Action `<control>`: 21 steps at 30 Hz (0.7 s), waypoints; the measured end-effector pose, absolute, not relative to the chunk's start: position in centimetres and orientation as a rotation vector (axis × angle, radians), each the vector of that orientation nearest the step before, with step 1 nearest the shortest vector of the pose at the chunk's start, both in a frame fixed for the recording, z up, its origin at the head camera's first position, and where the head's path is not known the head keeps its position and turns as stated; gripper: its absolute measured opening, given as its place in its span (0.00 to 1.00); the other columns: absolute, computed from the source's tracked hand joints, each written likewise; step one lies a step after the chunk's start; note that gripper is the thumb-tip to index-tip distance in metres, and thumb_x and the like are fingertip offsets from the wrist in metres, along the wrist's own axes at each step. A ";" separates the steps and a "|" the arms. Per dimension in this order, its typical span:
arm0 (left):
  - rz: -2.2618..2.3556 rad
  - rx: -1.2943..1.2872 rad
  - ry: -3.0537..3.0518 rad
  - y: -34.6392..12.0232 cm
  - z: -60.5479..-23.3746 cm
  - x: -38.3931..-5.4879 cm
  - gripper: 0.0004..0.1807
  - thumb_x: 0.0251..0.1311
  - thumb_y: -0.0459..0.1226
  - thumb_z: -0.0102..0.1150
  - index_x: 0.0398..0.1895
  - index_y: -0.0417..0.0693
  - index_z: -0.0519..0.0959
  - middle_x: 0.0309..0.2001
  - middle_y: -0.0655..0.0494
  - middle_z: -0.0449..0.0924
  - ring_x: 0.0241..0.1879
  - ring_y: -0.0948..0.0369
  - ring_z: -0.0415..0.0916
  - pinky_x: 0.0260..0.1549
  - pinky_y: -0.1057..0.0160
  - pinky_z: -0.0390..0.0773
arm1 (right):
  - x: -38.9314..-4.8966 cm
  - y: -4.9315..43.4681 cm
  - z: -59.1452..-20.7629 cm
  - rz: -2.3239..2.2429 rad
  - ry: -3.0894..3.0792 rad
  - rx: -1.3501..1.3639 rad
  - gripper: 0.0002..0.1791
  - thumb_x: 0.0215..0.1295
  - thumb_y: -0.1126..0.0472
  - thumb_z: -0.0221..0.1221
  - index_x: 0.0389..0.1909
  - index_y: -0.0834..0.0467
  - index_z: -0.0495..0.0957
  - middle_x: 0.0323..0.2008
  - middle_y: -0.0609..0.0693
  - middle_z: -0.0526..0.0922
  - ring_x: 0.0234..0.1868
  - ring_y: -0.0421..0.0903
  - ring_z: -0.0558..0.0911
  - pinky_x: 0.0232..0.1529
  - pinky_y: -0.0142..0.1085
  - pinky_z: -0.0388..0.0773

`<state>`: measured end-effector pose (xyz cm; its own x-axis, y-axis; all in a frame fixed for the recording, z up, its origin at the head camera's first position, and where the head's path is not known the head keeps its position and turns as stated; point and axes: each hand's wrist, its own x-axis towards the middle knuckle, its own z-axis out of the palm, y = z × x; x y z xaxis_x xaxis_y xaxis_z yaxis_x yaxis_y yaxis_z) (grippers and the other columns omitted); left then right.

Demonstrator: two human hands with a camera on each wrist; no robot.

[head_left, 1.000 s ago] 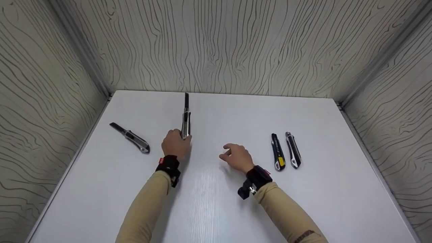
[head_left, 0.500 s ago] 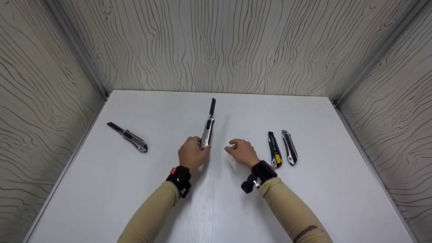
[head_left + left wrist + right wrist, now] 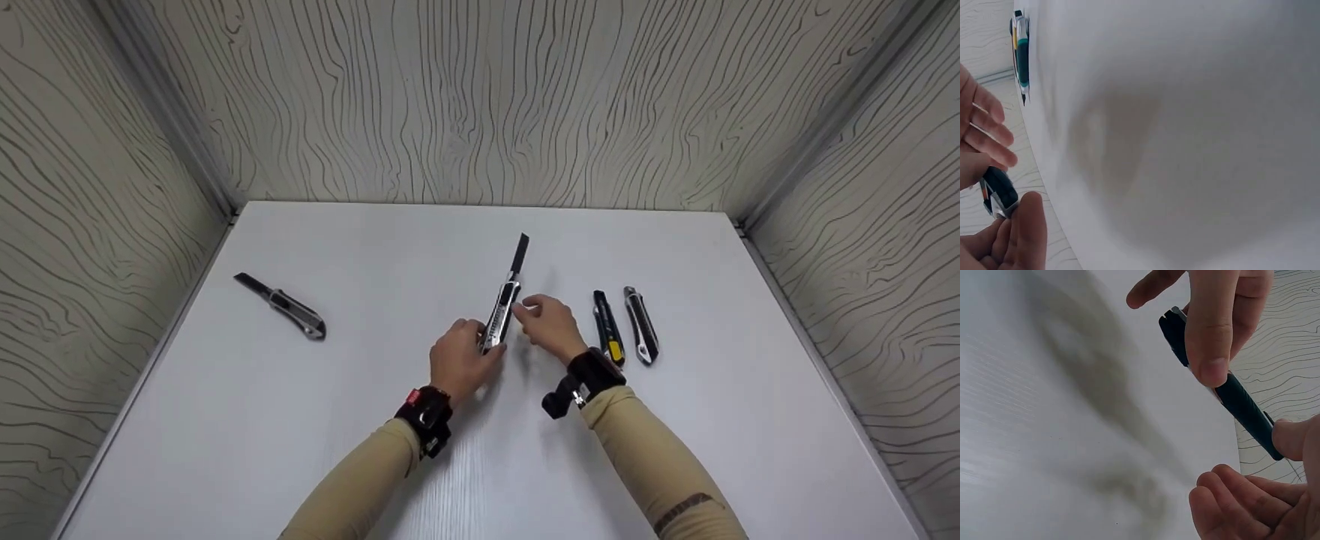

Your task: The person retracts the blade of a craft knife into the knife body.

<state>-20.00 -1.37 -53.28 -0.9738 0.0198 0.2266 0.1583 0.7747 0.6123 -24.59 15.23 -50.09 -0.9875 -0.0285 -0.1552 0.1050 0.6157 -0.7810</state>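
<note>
My left hand (image 3: 463,360) pinches the rear end of a utility knife (image 3: 501,315), held over the white table with its dark blade extended, pointing away and slightly right. Its handle is silver and black from above, dark green underneath in the right wrist view. My right hand (image 3: 551,326) is beside the handle, its thumb right at the front part near the slider. In the right wrist view the other fingers (image 3: 1241,500) of that hand spread loosely below the knife, not wrapped round it. The left wrist view shows the knife's butt (image 3: 1002,188) between both hands.
Another utility knife (image 3: 298,311) with its blade out lies at the left of the table (image 3: 360,247). On the right lie a dark one with a yellow patch (image 3: 615,351), partly behind my right wrist, and a silver-black one (image 3: 643,330). Wood-patterned panels (image 3: 465,97) enclose the table.
My left hand has carried the knife rightward and a little toward me, tilting its blade to the right. My right hand has moved slightly right and away from me, meeting the handle's side.
</note>
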 end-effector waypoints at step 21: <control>-0.999 -0.156 -2.816 0.7 -53.3 -18.7 0.21 0.48 0.54 0.70 0.37 0.49 0.80 0.30 0.61 0.75 0.25 0.64 0.70 0.23 0.66 0.69 | -24.9 14.8 -50.6 -1.724 2.417 0.296 0.17 0.70 0.55 0.55 0.45 0.66 0.79 0.33 0.55 0.84 0.27 0.42 0.83 0.30 0.34 0.84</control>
<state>-18.74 0.69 -53.27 -0.9835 0.0476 0.1748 0.1471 0.7730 0.6171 -24.86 14.83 -50.59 -0.9679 0.0689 -0.2416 0.2508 0.3166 -0.9148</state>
